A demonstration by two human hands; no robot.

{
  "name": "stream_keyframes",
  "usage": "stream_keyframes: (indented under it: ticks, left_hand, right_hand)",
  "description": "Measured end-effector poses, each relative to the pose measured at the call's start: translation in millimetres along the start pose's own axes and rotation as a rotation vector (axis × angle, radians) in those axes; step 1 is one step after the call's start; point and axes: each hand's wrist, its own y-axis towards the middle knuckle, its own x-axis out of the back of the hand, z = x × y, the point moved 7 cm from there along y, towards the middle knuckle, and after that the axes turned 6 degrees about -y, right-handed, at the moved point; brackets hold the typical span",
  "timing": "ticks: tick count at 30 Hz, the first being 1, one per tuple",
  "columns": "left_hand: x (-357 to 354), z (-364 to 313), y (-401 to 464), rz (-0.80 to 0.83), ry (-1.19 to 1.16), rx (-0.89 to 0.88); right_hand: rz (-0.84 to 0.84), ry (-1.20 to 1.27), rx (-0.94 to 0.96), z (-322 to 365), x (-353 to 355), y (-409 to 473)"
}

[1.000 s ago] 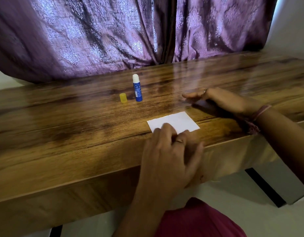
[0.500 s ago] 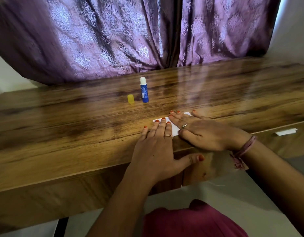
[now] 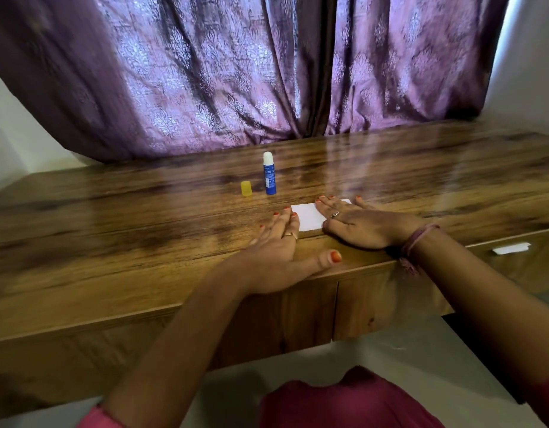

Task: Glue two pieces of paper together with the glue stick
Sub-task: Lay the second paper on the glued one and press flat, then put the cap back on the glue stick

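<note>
Two hands flat, paper between them

Left hand [image 3: 278, 239]: fingers straight, palm down on the bench [image 3: 112, 236], fingertips touching the left edge of the paper [image 3: 307, 219]; grasps nothing.
Right hand [image 3: 356, 225]: fingers straight, pressing the paper's right part; grasps nothing.
Paper: white, near the bench's front edge, long axis left to right; whether one sheet or two stacked cannot be told.
Glue stick [image 3: 269, 173]: upright, uncapped, beyond the paper and to its left, well apart; the left hand lies nearer.
Yellow cap [image 3: 246, 188]: just left of the stick.
Judgement: pressing step, near completion.
</note>
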Motion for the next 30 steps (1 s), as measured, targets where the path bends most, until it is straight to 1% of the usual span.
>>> stream_keyframes:
  ticks: [4, 7, 9, 12, 15, 17, 18, 20, 22, 23, 25, 26, 29, 30]
  left_hand:
    - [14.8, 16.6, 6.2, 0.004, -0.032, -0.005]
    - [24.9, 25.0, 10.4, -0.061, -0.055, -0.064]
    - [36.8, 31.0, 12.8, -0.163, -0.145, -0.105]
    - [62.3, 51.5, 17.1, -0.398, -0.441, -0.128]
    - [88.1, 87.0, 27.1, -0.637, -0.714, -0.01]
    - [99.8, 99.0, 36.0, -0.728, -0.899, 0.036]
    - [102.6, 99.2, 40.8, -0.749, -0.958, 0.043]
    - [106.7, 95.7, 53.2, -0.777, -0.974, 0.048]
    - [105.2, 92.4, 67.4, -0.74, -0.988, 0.07]
    - [104.2, 90.9, 75.3, -0.712, -0.946, 0.087]
    - [106.5, 88.3, 85.8, -0.675, -0.789, 0.122]
    - [106.8, 87.6, 89.3, -0.673, -0.78, 0.131]
    - [103.8, 87.2, 98.5, -0.664, -0.856, 0.112]
    - [101.9, 87.5, 101.0, -0.652, -0.847, 0.108]
  right_hand:
    - [0.005, 0.029, -0.01, -8.4, 3.1, 7.5]
    - [-0.014, 0.049, -0.003, -9.8, 1.0, 9.2]
    - [-0.052, 0.085, 0.014, -10.1, 1.6, 8.7]
    - [-0.097, 0.21, 0.024, -12.3, 9.9, 5.6]
    - [-0.144, 0.326, 0.066, -10.4, 30.5, 7.5]
    - [-0.223, 0.399, 0.106, -5.8, 50.5, 15.9]
    - [-0.247, 0.426, 0.117, -4.1, 58.4, 22.4]
    - [-0.248, 0.505, 0.116, -3.0, 67.9, 38.6]
    - [-0.216, 0.7, 0.103, -3.1, 68.2, 56.0]
    - [-0.242, 0.758, 0.095, -4.4, 68.8, 63.5]
    - [-0.388, 0.699, 0.064, -11.3, 75.5, 74.8]
    - [-0.442, 0.676, 0.057, -15.0, 76.3, 79.5]
    - [-0.495, 0.713, 0.045, -25.1, 73.6, 85.5]
    - [-0.511, 0.737, 0.05, -28.9, 72.9, 86.7]
